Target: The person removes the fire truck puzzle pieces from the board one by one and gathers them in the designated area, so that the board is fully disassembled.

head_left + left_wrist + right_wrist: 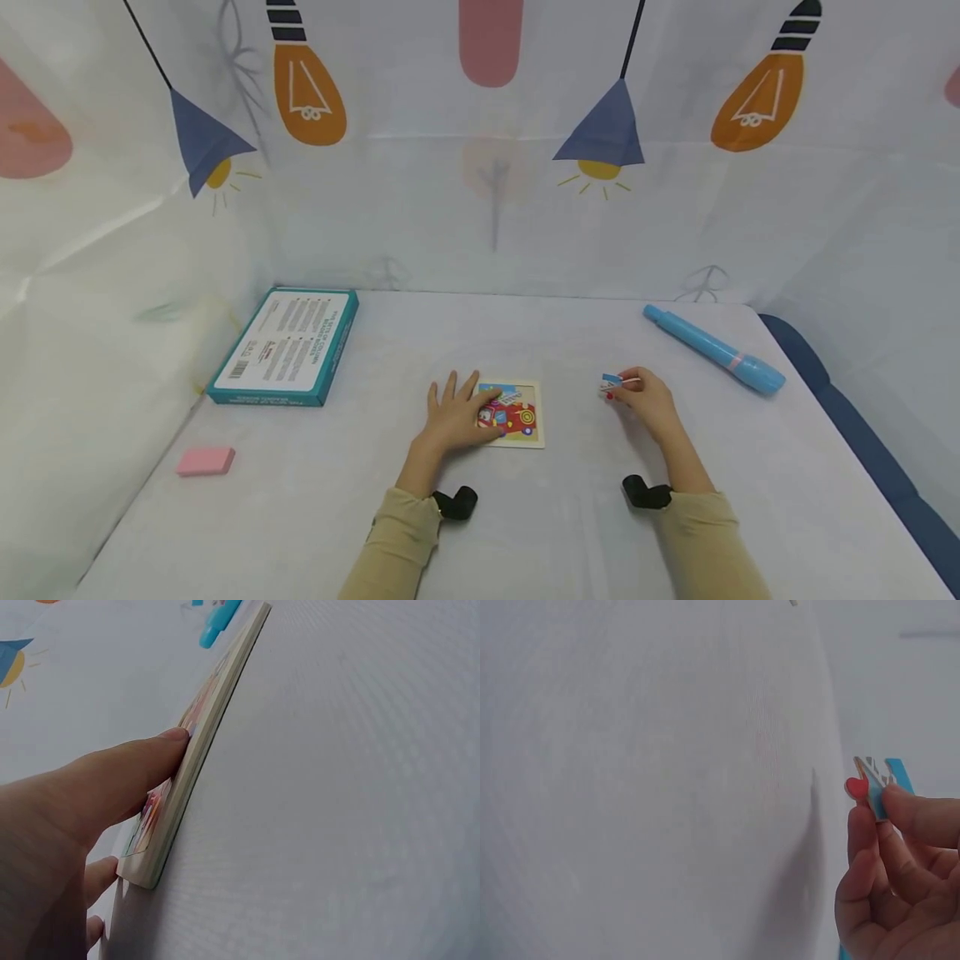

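Note:
A small framed picture puzzle with a red vehicle on it lies on the white table. My left hand rests on its left part, fingers spread and thumb on the picture; in the left wrist view the thumb presses on the flat wooden board near its edge. To the right, my right hand pinches a small blue and white piece above the table. The right wrist view shows that piece, with a red heart-shaped part, between thumb and fingers of my right hand.
A teal-edged box lies at the back left, with a pink block in front of it. A light blue pen-shaped object lies at the back right. A blue chair edge shows beyond the table's right side.

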Demonstrator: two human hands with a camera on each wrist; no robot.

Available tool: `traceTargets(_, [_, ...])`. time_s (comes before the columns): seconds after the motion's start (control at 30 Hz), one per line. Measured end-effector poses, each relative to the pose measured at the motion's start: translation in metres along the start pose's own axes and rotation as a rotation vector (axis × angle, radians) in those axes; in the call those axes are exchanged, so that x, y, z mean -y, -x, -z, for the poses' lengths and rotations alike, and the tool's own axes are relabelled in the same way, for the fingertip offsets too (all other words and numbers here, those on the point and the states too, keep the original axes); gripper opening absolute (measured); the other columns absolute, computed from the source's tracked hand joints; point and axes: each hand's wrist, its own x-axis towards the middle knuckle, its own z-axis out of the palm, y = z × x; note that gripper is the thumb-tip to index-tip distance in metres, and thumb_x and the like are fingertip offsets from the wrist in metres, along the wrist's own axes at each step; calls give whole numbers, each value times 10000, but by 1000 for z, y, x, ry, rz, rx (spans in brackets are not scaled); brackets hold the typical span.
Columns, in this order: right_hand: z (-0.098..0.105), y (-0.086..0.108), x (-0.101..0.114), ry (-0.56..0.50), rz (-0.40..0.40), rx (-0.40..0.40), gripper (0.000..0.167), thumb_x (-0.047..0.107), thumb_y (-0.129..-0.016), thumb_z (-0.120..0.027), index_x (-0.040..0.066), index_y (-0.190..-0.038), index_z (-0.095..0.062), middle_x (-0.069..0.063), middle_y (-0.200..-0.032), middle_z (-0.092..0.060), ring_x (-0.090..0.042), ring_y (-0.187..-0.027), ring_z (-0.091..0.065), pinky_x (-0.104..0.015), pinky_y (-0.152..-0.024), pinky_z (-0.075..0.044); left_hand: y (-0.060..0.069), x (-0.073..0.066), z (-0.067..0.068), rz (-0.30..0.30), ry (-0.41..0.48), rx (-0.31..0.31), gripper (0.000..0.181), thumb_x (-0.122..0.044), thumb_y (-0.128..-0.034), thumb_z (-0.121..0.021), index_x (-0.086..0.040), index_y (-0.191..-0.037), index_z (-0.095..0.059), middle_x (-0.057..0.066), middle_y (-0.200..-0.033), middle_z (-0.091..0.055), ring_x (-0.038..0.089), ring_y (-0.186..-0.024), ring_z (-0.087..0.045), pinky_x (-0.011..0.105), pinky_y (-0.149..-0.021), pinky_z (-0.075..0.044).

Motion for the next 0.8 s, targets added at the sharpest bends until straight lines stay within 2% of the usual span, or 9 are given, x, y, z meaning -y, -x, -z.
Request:
traceTargets(0.17, [14,0,-12,9,0,-9,361,115,-910,-542,-80,-1205,-469,-285,-1091,-568,-207,-837,-581,-268,-636,-458,1,1,0,-1,5,-2,665,-555,-778,-625,-293,-1366,-457,91,-1521,-222,417,-1385,-77,633,-1048,-26])
traceTargets(0.33, [29,-1,-27,37,-36,-15,405,148,-917,-532,-87,-1237,-456,-273,-1072,-583,-118,-793,-559,-237,-641,-441,1,0,0,-4,-8,0,664,-563,-783,-614,-292,-1369,-455,89,-1522,-222,411,-1386,-85,630,-1051,-36])
traceTargets(0.53, [42,-2,-39,69,-65,-21,429,201,-931,-507,-60,-1265,-444,-206,-1009,-609,-156,-807,-541,-256,-631,-424,1,0,1,-2,2,-8,662,-559,-780,-618,-290,-1365,-461,86,-1521,-226,409,-1386,-89,631,-1051,-35])
traceTargets(0.63, [49,-2,-44,88,-75,-34,439,217,-933,-508,-59,-1268,-441,-176,-979,-625,-124,-777,-524,-248,-620,-425,1,0,1,-5,3,-8,659,-555,-783,-617,-290,-1365,-461,87,-1521,-225,408,-1387,-86,630,-1051,-34])
traceTargets(0.8, [58,-1,-52,109,-104,-68,438,200,-924,-514,-82,-1253,-445,-221,-976,-618,-154,-780,-538,-240,-613,-422,1,0,1,-3,-1,-5,658,-551,-783,-621,-300,-1368,-456,80,-1524,-218,400,-1390,-79,623,-1056,-26])
